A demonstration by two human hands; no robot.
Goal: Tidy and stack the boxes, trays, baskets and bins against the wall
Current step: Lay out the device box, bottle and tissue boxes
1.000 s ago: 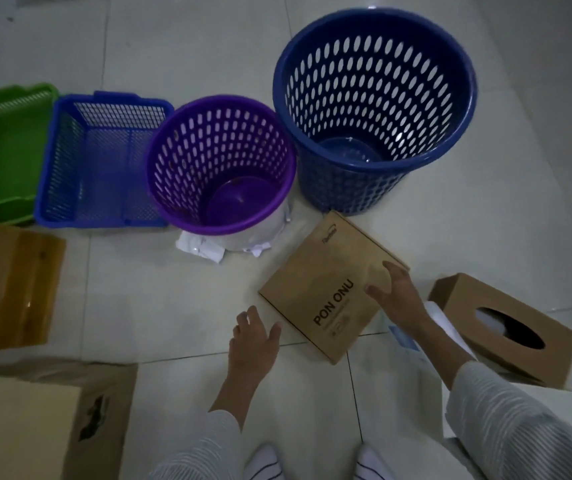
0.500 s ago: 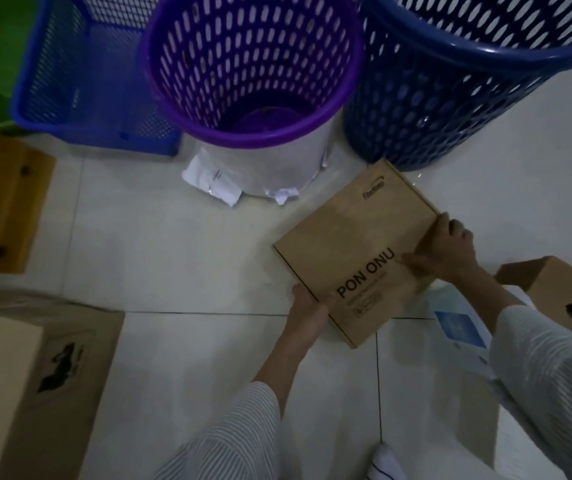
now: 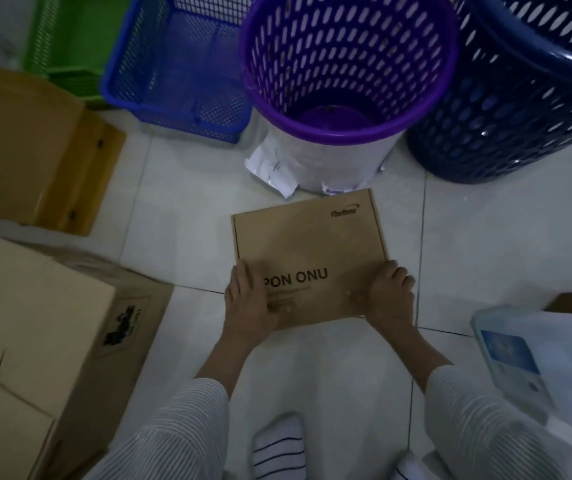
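Right now I look straight down at a pale tiled floor [image 3: 180,202] from a head camera, with both of my hands on a flat brown cardboard box [image 3: 307,247] printed "PON ONU". My left hand [image 3: 248,303] grips the box's near left corner, fingers curled over the edge and onto the printed top. My right hand [image 3: 390,296] grips the near right corner in the same way, thumb lying across the top. The box sits squarely in front of me; whether it rests on the tiles or is slightly raised I cannot tell. Just beyond its far edge stands a purple basket [image 3: 348,64] with crumpled white paper at its foot. A larger dark blue basket [image 3: 519,109] stands just beside that on the right. A blue mesh tray [image 3: 180,74] and a green tray [image 3: 70,39] stand to the left. Bigger cardboard boxes [image 3: 35,323] sit at my left, and a white bag [image 3: 537,358] at my right. I judge the step in hand to be picking up this flat box. Next, it needs lifting level and carrying to a stack of boxes by the wall.
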